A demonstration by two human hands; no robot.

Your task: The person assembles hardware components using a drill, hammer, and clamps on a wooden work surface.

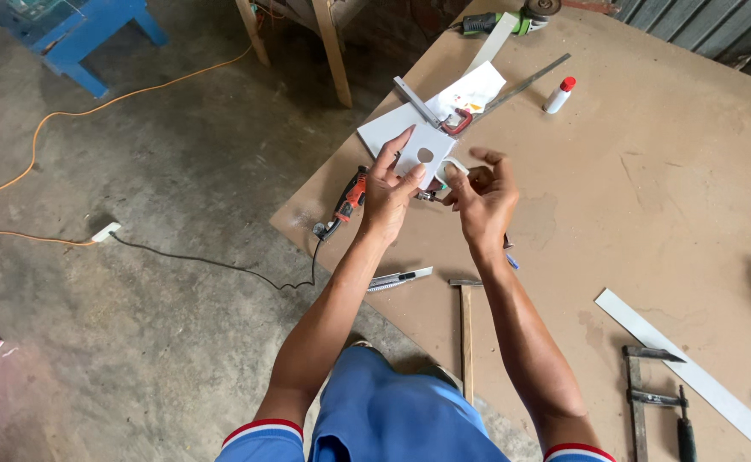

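My left hand (388, 195) pinches white panel (422, 156) with cutout, held up over table (649, 214) edge, fingers clamped on its left side. My right hand (484, 198) grips white ring piece (451, 169) at panel's right edge, thumb and forefinger closed on it, other fingers spread. Below hands I see drill (347, 201). Near my left forearm: knife (399, 278), hammer (464, 329). Farther off: glue bottle (558, 95), ruler (525, 84), white strip (682, 365).
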